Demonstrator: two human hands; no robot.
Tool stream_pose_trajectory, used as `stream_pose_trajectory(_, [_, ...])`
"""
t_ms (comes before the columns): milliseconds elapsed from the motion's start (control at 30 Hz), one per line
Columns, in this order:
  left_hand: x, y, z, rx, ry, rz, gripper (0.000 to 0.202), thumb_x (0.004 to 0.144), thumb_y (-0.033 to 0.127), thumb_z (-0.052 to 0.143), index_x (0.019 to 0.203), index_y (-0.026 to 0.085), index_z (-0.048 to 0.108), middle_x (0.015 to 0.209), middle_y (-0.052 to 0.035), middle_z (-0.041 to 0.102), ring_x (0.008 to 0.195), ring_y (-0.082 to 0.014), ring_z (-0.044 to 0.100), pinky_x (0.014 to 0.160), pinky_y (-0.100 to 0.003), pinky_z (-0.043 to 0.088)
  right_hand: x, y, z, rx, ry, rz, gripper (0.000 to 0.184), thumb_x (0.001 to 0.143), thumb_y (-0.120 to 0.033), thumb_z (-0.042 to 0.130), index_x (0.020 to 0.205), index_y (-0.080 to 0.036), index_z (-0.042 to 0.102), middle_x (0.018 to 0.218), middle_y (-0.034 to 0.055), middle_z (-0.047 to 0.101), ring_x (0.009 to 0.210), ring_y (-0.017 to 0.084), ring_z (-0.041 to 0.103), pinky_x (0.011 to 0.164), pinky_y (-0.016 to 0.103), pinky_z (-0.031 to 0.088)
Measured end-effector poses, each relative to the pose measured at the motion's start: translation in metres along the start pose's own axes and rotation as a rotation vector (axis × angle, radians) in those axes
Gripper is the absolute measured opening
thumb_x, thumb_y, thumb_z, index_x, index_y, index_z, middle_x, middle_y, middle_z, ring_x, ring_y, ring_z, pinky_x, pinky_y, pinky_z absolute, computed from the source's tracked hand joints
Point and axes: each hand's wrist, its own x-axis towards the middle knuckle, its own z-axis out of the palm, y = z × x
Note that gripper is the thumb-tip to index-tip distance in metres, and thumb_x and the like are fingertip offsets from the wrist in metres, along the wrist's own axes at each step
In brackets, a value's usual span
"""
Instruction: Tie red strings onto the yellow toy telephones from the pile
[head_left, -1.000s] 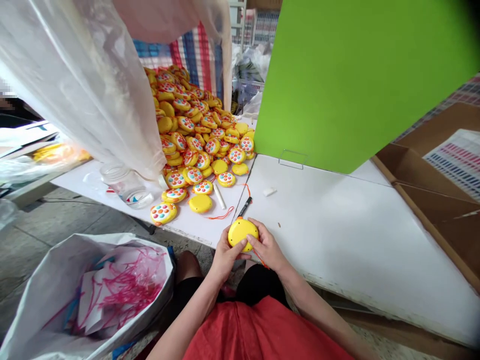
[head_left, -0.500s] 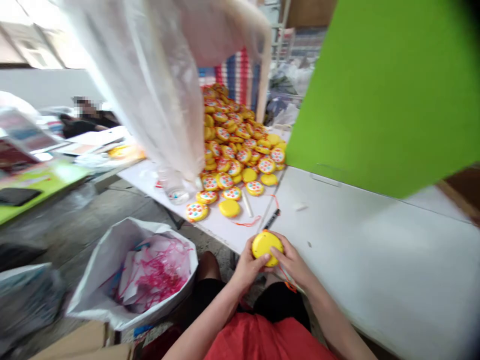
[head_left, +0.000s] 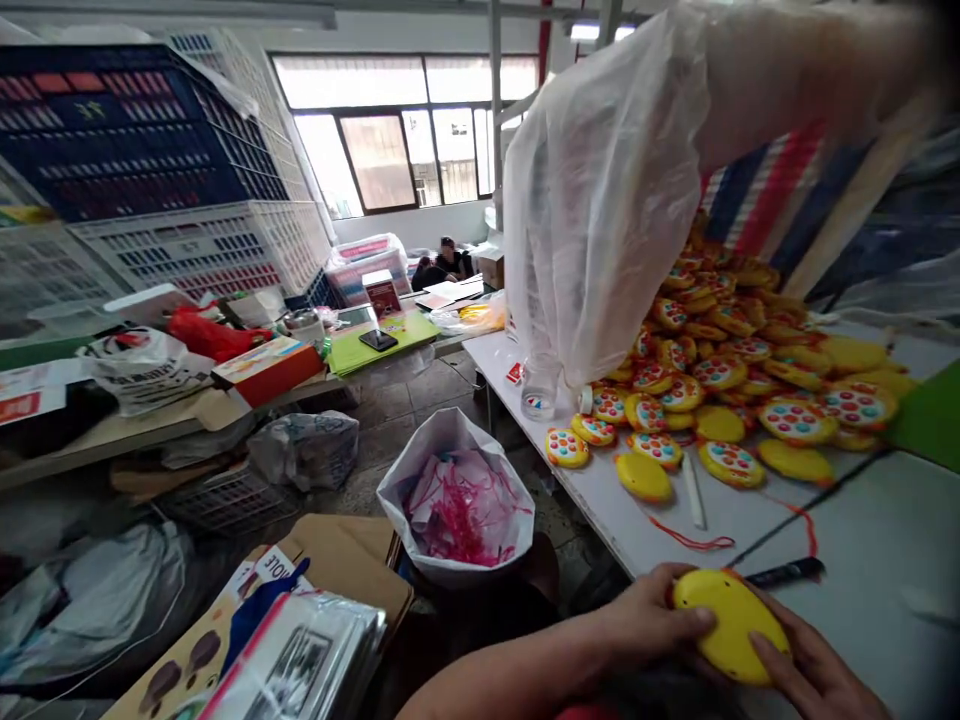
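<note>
Both hands hold a yellow oval plastic toy (head_left: 729,625), its plain back with small screw holes turned up. My left hand (head_left: 660,622) grips its left edge, thumb on the back. On the other edge, my right hand (head_left: 814,665) presses with its thumb. A black marker pen (head_left: 786,573) lies on the white table (head_left: 600,500) just beyond them. Nearby are an orange-red cord loop (head_left: 694,540) and a white stick-like tool (head_left: 693,492). Farther back rises a heap of the same toys (head_left: 720,370), many showing coloured buttons.
Left of the table stands a white bag (head_left: 409,510) of pink strands. Cardboard and plastic-wrapped packs (head_left: 315,650) lie at lower left. A clear plastic cup (head_left: 538,388) sits by the table edge under a hanging plastic sheet (head_left: 600,200). A person (head_left: 450,260) is in the background.
The view has swung to the left, so the hands and table now appear farther right and the crates and window have come into view. Both hands still hold the toy.
</note>
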Motion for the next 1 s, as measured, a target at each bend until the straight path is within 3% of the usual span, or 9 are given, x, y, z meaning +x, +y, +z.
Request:
stream_pose_trajectory(100, [-0.004,0.011,-0.004,0.136,-0.001,0.007,0.086,0.063,0.058,0.073,0.132,0.016,0.044,0.113,-0.0133,0.058,0.085,-0.0193,0.062,0.070,-0.035,0.054,-0.004,-0.025,0.008,0.106,-0.017,-0.033,0.065,0.067,-0.049,0.073,0.125,-0.025,0.056,0.128,0.0081,0.060,0.113,0.030,0.059,0.087,0.034,0.055])
stream_pose_trajectory(200, [0.000,0.022,-0.015,0.285,0.073,0.070,0.062,0.079,0.047,0.061,0.131,0.019,0.043,0.111,-0.0104,0.058,0.081,-0.0150,0.061,0.065,-0.027,0.051,0.009,-0.044,0.011,0.193,0.083,-0.079,0.062,0.067,-0.047,0.074,0.122,-0.021,0.058,0.124,0.0103,0.063,0.109,0.028,0.061,0.088,0.036,0.054])
stream_pose_trajectory(400, [0.017,0.045,-0.049,0.799,0.269,0.342,0.029,0.085,0.028,0.049,0.111,0.020,0.060,0.099,-0.0070,0.064,0.084,-0.0167,0.060,0.078,-0.032,0.050,0.072,-0.057,0.003,0.199,0.265,-0.141,0.064,0.067,-0.049,0.071,0.121,-0.018,0.056,0.118,0.0108,0.064,0.104,0.026,0.062,0.077,0.033,0.055])
stream_pose_trajectory(467, [0.022,0.055,-0.064,0.882,0.348,0.412,0.026,0.084,0.027,0.050,0.107,0.020,0.062,0.100,-0.0074,0.064,0.087,-0.0180,0.060,0.083,-0.035,0.050,0.095,-0.060,0.001,0.180,0.338,-0.138,0.067,0.067,-0.050,0.068,0.123,-0.017,0.054,0.118,0.0118,0.063,0.098,0.025,0.063,0.070,0.032,0.055])
stream_pose_trajectory(567, [0.036,0.068,-0.087,0.850,0.480,0.355,0.032,0.083,0.028,0.051,0.111,0.017,0.059,0.101,-0.0095,0.064,0.079,-0.0173,0.061,0.077,-0.037,0.053,0.124,-0.062,-0.003,0.123,0.412,-0.143,0.071,0.069,-0.051,0.062,0.128,-0.014,0.048,0.118,0.0143,0.061,0.092,0.025,0.064,0.061,0.031,0.054])
stream_pose_trajectory(667, [0.058,0.078,-0.099,0.811,0.512,0.298,0.043,0.083,0.027,0.050,0.123,0.014,0.050,0.107,-0.0126,0.062,0.074,-0.0167,0.063,0.070,-0.037,0.055,0.140,-0.062,-0.002,0.073,0.450,-0.161,0.069,0.069,-0.046,0.060,0.129,-0.012,0.047,0.118,0.0149,0.060,0.096,0.026,0.062,0.068,0.035,0.055])
stream_pose_trajectory(733, [0.073,0.082,-0.099,0.879,0.475,0.349,0.054,0.076,0.018,0.055,0.130,0.016,0.045,0.124,-0.0149,0.055,0.095,-0.0216,0.062,0.084,-0.042,0.052,0.141,-0.061,0.000,0.047,0.480,-0.183,0.067,0.068,-0.039,0.060,0.128,-0.012,0.048,0.126,0.0147,0.055,0.107,0.027,0.057,0.082,0.039,0.052])
stream_pose_trajectory(833, [0.090,0.084,-0.092,1.059,0.359,0.445,0.069,0.063,0.001,0.055,0.130,0.016,0.047,0.140,-0.0155,0.043,0.128,-0.0291,0.043,0.107,-0.048,0.035,0.129,-0.059,0.008,-0.089,0.534,-0.312,0.059,0.070,-0.033,0.059,0.125,-0.014,0.052,0.132,0.0146,0.051,0.119,0.028,0.048,0.097,0.044,0.043])
stream_pose_trajectory(1000, [0.102,0.081,-0.090,1.131,0.287,0.458,0.068,0.061,-0.004,0.049,0.127,0.011,0.050,0.142,-0.0193,0.040,0.132,-0.0315,0.039,0.109,-0.049,0.032,0.091,-0.054,0.028,-0.199,0.398,-0.493,0.035,0.079,-0.032,0.055,0.110,-0.018,0.063,0.116,0.0111,0.060,0.108,0.024,0.055,0.090,0.039,0.047])
